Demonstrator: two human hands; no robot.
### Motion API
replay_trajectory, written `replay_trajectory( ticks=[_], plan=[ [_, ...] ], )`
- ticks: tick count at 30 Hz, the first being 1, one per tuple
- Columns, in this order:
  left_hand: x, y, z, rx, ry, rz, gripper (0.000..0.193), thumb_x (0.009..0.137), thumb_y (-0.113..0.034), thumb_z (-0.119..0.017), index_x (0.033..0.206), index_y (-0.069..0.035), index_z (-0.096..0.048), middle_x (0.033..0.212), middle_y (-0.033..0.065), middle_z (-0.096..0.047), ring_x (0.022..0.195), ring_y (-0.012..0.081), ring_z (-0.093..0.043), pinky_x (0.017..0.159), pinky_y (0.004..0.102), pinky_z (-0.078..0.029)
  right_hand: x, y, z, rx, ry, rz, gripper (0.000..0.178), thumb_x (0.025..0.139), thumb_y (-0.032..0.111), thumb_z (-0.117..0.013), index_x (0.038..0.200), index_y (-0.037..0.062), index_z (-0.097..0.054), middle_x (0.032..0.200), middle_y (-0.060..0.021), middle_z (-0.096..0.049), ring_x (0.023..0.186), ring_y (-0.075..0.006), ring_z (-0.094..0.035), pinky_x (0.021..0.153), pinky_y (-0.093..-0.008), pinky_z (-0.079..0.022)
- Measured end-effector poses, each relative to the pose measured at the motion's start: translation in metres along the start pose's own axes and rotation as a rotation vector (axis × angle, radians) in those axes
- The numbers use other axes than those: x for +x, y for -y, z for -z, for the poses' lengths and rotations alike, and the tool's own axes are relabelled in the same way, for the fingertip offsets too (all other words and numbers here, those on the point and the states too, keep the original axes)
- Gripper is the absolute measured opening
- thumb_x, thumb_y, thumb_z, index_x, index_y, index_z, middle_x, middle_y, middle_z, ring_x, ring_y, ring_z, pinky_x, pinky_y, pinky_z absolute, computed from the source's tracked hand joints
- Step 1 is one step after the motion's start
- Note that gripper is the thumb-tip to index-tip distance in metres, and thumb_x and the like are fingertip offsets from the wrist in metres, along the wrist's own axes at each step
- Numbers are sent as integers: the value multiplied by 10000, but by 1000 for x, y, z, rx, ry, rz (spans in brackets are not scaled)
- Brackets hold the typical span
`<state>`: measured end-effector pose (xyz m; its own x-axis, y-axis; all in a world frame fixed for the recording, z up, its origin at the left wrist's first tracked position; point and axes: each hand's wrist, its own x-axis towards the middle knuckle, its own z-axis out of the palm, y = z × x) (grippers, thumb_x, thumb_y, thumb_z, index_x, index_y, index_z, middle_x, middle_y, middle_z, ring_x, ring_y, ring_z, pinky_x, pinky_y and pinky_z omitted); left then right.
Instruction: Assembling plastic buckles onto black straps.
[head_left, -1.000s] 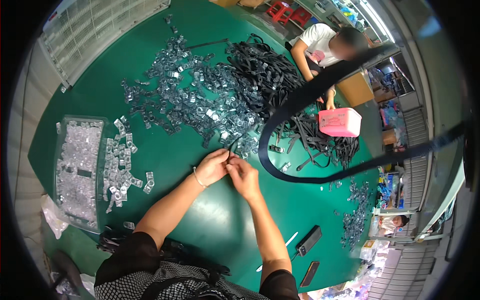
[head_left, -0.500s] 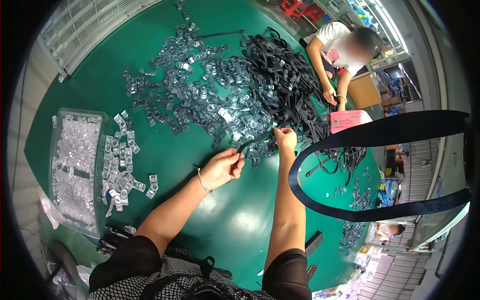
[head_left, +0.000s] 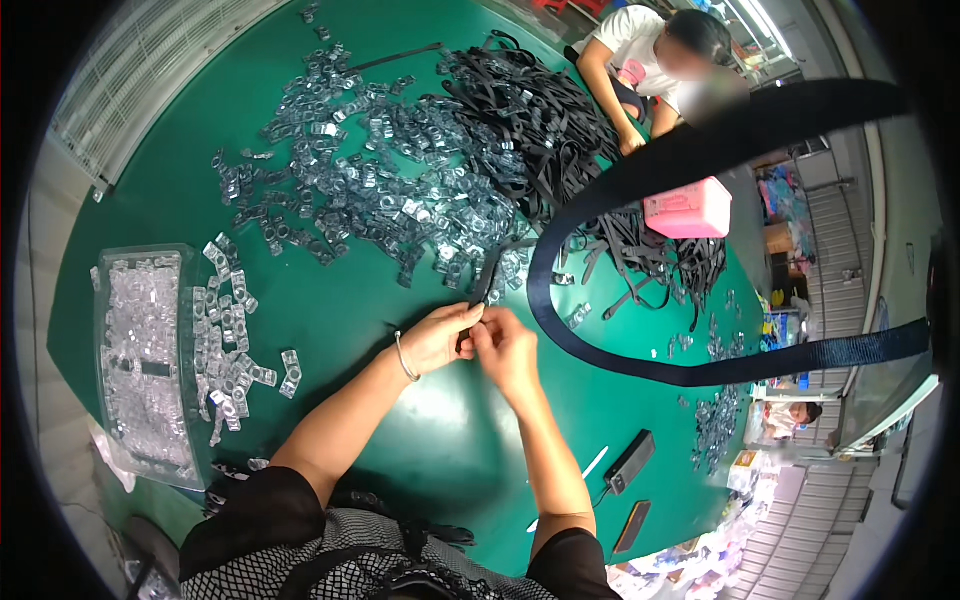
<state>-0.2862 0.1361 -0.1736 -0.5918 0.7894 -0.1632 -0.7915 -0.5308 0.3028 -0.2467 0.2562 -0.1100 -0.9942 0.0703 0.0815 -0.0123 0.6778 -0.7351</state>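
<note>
My left hand [head_left: 440, 338] is closed, its thumb and fingers pinching a black strap [head_left: 489, 275]. The strap's free part rises from the fingertips toward the heap of clips. My right hand [head_left: 508, 350] is closed too, its fingertips pressed against the strap's lower end right beside the left ones. A dark bit shows between the hands, but its detail is hidden by the fingers. Beyond them spreads a heap of clear plastic clips [head_left: 400, 190], which runs into a tangled pile of black straps [head_left: 545, 125] at the far right.
A clear tray [head_left: 190, 350] full of clear clips stands at the left, with loose clips [head_left: 228, 340] beside it. A pink basket [head_left: 690, 210] sits at the right near a co-worker [head_left: 630, 60]. A black device [head_left: 630, 462] and a phone [head_left: 632, 527] lie near right. A dark band [head_left: 640, 372] loops across the view.
My right hand has come back from the heap's edge to meet the left hand. The strap, earlier stretched between both hands, now points up from the fingertips. The view has shifted.
</note>
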Motion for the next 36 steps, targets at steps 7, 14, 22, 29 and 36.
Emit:
replay_trajectory(
  ticks=[7,14,22,29,36],
  plan=[
    [-9,-4,6,112,-50,-89,174,897,-191,-484,1006,-64,-531,874,17,-543,744,106,-516,669,252,-418,62,-56,45,-122,-224,-179,92,789,89,-583,749,10,-607,658,-80,-598,607,-114,-548,571,-258,-434],
    [-17,-11,-1,29,149,-95,187,905,-173,-444,1023,-47,-515,830,71,-531,687,148,-506,657,271,-405,134,-136,59,-525,-324,-403,355,711,289,-645,959,48,-567,858,-119,-635,838,-264,-606,756,-365,-461],
    [-15,-11,-3,-101,74,-103,146,844,-100,-451,975,-51,-496,717,45,-494,585,119,-443,570,261,-367,140,-127,49,-185,-248,-251,292,701,178,-670,935,13,-614,751,-135,-642,715,-223,-628,688,-309,-478],
    [-15,-9,1,-67,104,-60,82,871,-121,-452,916,-70,-497,651,-4,-427,506,66,-372,498,216,-309,142,-118,27,-734,-330,-10,280,701,240,-665,856,23,-581,767,-144,-616,753,-329,-594,693,-384,-473],
    [-19,-8,-6,-77,33,-95,76,899,-132,-458,925,-73,-497,729,4,-439,580,82,-397,546,221,-337,109,-73,50,236,-159,-253,108,780,117,-634,761,30,-572,609,39,-515,497,-33,-412,443,-191,-311]
  ],
)
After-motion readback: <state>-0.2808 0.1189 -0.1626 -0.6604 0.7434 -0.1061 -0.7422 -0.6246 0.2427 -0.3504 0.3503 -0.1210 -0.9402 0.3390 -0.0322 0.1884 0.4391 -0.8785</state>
